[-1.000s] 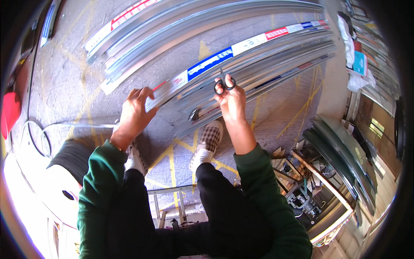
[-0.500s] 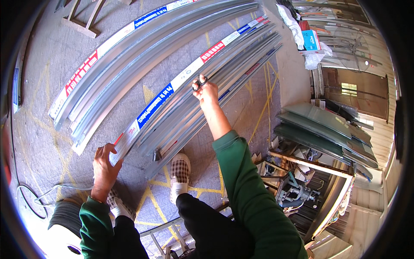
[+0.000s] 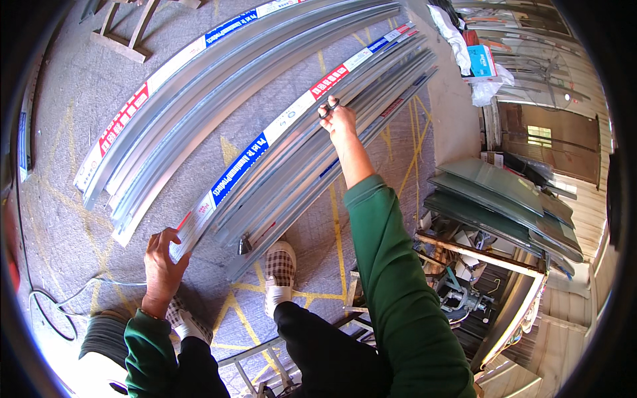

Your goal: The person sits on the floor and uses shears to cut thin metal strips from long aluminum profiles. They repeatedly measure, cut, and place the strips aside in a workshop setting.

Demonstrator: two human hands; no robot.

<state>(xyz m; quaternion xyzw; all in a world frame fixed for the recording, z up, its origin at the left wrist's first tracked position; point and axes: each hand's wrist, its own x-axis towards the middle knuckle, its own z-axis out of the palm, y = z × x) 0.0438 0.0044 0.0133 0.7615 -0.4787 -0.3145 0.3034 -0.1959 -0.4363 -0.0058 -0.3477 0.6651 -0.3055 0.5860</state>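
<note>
Concrete floor (image 3: 219, 292), grey, marked with yellow lines, fills most of the view. Two bundles of long metal profiles lie on it, running from lower left toward upper right: a far bundle (image 3: 199, 116) and a near bundle (image 3: 292, 172), a strip of floor showing between them. Along the upper edge of the near one, a profile wears printed film (image 3: 279, 126) in white, blue and red.

Left hand (image 3: 161, 265) at the lower-left end of that film-covered profile. Thumb and fingers parted, curved about the end; cannot tell whether they press on it. Right hand (image 3: 342, 126) raised over the near bundle, well up its length from the left, fingers curled round black-handled scissors (image 3: 331, 107). Blades too small to make out.

Small dark cylinder (image 3: 244, 244) beside the lower end of the near bundle, close to a checkered shoe (image 3: 281, 263). Looped cable (image 3: 48, 306) on the floor, far left. To the right, green-tinted sheets (image 3: 488, 182) stacked, overlapping; below them, an open-topped frame (image 3: 488, 253) with a metal machine (image 3: 468, 298) inside. Upper right: blue box (image 3: 479, 60), white plastic bag (image 3: 491, 91) just under it.
</note>
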